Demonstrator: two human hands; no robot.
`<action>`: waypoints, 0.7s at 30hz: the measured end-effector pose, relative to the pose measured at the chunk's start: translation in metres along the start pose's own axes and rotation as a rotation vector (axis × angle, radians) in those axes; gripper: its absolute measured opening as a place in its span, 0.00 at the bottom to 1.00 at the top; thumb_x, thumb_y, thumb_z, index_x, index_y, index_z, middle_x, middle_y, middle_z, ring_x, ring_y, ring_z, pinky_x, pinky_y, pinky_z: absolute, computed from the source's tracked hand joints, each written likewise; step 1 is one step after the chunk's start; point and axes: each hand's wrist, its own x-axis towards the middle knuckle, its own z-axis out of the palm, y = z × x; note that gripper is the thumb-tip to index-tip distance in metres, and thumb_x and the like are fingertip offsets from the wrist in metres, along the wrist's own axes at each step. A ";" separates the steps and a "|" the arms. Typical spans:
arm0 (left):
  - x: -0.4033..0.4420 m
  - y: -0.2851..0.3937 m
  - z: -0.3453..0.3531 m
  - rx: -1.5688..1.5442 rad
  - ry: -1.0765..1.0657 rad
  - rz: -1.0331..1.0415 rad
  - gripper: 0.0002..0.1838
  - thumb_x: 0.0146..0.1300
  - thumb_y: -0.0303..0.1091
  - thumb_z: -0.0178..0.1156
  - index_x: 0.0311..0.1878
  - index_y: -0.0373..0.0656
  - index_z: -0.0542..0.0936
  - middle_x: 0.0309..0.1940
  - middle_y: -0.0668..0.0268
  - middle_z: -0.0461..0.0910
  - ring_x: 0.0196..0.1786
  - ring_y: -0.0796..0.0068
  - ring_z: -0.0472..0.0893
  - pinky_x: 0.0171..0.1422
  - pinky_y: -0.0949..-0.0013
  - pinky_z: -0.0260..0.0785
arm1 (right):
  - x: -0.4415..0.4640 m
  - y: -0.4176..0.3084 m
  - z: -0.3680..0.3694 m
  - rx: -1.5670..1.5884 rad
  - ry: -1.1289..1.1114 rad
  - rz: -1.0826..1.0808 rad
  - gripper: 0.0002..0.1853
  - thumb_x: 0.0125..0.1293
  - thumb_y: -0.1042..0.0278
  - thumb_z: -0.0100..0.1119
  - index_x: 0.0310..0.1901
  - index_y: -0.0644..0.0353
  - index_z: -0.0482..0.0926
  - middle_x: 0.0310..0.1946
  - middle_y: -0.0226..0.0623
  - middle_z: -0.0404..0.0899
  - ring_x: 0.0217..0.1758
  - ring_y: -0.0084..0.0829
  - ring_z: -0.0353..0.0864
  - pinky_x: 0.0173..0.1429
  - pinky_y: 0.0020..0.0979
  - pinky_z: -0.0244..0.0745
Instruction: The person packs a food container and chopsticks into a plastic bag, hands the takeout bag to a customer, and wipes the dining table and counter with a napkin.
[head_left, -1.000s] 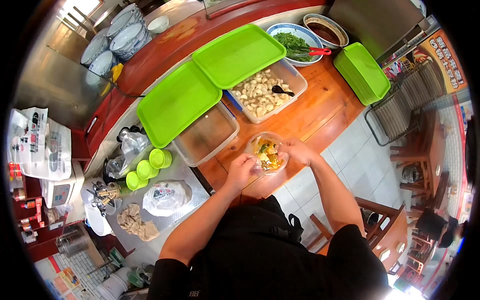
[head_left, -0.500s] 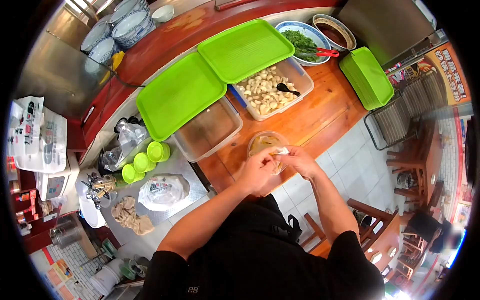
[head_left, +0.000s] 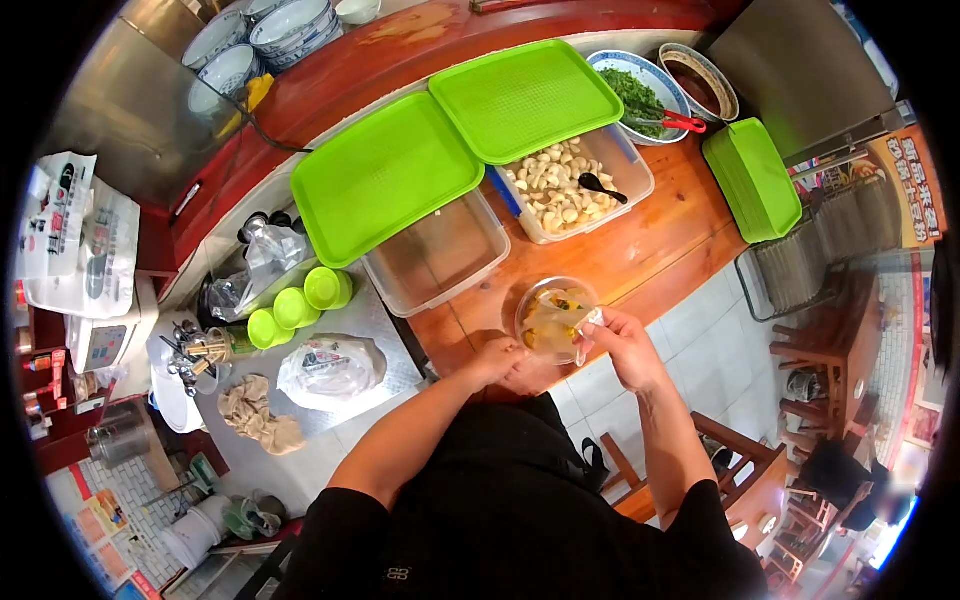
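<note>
A round clear plastic container with yellowish food in it sits near the front edge of the wooden counter. My right hand is closed on a thin, see-through plastic bag, held over the container's right side. To the left of the container is my left hand, its fingers curled in. Whether anything is inside those fingers is hidden.
Behind the container stand an uncovered clear bin and a bin of peeled garlic cloves with a black spoon. Green trays lie partly over both bins. Green cups and a white plastic bag are at the left.
My hands were together over the container and are now apart. The left has drawn back to the left; the right has moved right with the plastic bag, now spread out. The view has shifted slightly.
</note>
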 end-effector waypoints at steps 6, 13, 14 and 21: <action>0.001 -0.001 -0.001 -0.007 -0.024 -0.007 0.12 0.65 0.37 0.62 0.45 0.39 0.81 0.30 0.66 0.80 0.24 0.79 0.75 0.26 0.72 0.70 | -0.008 -0.010 0.007 0.088 0.009 -0.057 0.09 0.71 0.66 0.55 0.41 0.61 0.79 0.30 0.30 0.80 0.35 0.20 0.76 0.45 0.25 0.70; 0.000 -0.003 -0.006 0.018 0.038 0.043 0.10 0.64 0.36 0.62 0.40 0.38 0.83 0.29 0.65 0.82 0.26 0.79 0.77 0.28 0.74 0.69 | -0.024 -0.039 0.020 0.223 0.083 -0.040 0.09 0.68 0.66 0.55 0.41 0.62 0.78 0.29 0.32 0.79 0.40 0.26 0.78 0.51 0.28 0.69; -0.001 -0.005 -0.008 0.018 0.040 0.043 0.10 0.64 0.36 0.62 0.40 0.38 0.83 0.29 0.65 0.82 0.26 0.79 0.77 0.28 0.74 0.69 | -0.028 -0.044 0.020 0.255 0.061 -0.062 0.10 0.69 0.66 0.54 0.43 0.64 0.78 0.32 0.33 0.80 0.40 0.25 0.78 0.51 0.28 0.69; -0.004 -0.020 -0.014 -0.152 -0.027 -0.068 0.12 0.64 0.39 0.61 0.43 0.40 0.83 0.30 0.65 0.82 0.27 0.79 0.78 0.29 0.75 0.71 | -0.056 -0.066 0.024 0.243 0.008 -0.177 0.16 0.68 0.63 0.54 0.49 0.68 0.76 0.37 0.37 0.81 0.43 0.26 0.77 0.54 0.28 0.67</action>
